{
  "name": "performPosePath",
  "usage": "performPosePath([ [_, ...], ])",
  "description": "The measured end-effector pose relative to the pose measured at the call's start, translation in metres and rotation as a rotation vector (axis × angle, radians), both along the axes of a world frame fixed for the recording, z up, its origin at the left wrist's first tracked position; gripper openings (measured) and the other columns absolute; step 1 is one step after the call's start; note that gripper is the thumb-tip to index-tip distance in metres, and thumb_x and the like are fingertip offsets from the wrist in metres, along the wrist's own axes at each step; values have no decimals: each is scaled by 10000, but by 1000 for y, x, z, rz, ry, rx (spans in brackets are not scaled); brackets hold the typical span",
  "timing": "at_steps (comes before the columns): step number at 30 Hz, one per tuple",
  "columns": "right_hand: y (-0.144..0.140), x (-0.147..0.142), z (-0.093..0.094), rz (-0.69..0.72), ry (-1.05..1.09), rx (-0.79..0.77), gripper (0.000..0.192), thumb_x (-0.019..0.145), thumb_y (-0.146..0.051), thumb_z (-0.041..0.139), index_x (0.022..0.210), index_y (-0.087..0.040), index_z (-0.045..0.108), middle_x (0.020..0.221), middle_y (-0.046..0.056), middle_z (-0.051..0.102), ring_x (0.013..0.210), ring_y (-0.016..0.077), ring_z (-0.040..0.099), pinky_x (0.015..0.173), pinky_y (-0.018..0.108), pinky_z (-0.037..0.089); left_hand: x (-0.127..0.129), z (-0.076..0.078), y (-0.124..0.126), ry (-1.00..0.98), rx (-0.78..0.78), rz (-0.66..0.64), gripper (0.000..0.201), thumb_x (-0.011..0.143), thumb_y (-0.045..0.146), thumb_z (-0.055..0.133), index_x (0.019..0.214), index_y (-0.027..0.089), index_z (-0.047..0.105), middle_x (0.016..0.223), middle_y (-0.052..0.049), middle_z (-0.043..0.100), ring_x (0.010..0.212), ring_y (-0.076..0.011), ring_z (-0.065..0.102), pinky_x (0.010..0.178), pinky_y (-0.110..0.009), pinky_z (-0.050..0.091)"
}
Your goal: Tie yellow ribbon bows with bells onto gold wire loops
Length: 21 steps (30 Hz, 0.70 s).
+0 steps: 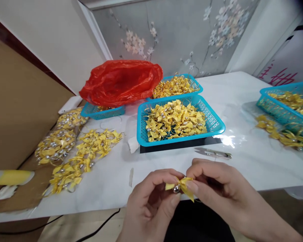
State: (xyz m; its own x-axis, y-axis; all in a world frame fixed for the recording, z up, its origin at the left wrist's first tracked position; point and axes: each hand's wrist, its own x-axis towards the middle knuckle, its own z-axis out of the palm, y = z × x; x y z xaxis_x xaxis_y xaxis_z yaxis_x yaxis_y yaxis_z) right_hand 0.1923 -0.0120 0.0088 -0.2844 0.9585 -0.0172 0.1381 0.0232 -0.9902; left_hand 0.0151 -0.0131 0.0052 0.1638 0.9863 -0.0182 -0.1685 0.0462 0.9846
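Note:
Both my hands meet at the near edge of the white table (242, 101) on one small yellow ribbon bow (183, 186) with a silver bead at its middle. My left hand (151, 201) pinches its left side between thumb and fingers. My right hand (217, 186) pinches its right side, thumb on top. Just beyond my hands lie small metal thread snips (213, 153). Behind them stands a blue plastic basket (215, 121) heaped with several similar yellow bows.
A second blue basket (196, 85) of bows sits behind, a third (279, 109) at the right edge with loose bows beside it. A red plastic bag (121, 80) covers another basket at the back left. Strung yellow bows (88, 151) lie at left.

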Motion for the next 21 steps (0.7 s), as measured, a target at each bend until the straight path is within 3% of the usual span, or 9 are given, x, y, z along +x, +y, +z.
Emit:
performPosePath([
  [5, 3, -3, -4, 4, -46, 24, 263, 984, -360, 526, 791, -203, 612, 660, -31, 489, 571, 104, 428, 488, 224, 325, -4, 1, 2, -76, -45, -40, 152, 767, 254, 802, 915, 255, 766, 971, -44, 734, 899, -200, 697, 803, -252, 572],
  [11, 7, -8, -6, -11, -141, 133, 207, 976, -284, 531, 810, -211, 632, 646, -36, 474, 560, 103, 424, 482, 222, 324, -13, -7, 10, -26, -9, -25, 50, 816, 210, 755, 860, 233, 753, 904, -35, 710, 785, -150, 660, 717, -205, 549],
  [15, 7, -11, -6, -20, -134, 103, 182, 962, -273, 548, 810, -212, 626, 659, -40, 481, 569, 98, 445, 496, 219, 337, -13, -9, 10, -26, 19, -57, 165, 785, 148, 774, 904, 261, 751, 935, -24, 702, 845, -156, 660, 744, -203, 547],
  [21, 7, -9, -8, -11, -146, 97, 185, 974, -281, 532, 826, -218, 625, 685, -30, 532, 583, 102, 485, 505, 216, 367, -6, 1, 3, 49, -7, 52, 359, 681, 215, 867, 1008, 297, 746, 996, -11, 706, 890, -166, 658, 791, -196, 544],
])
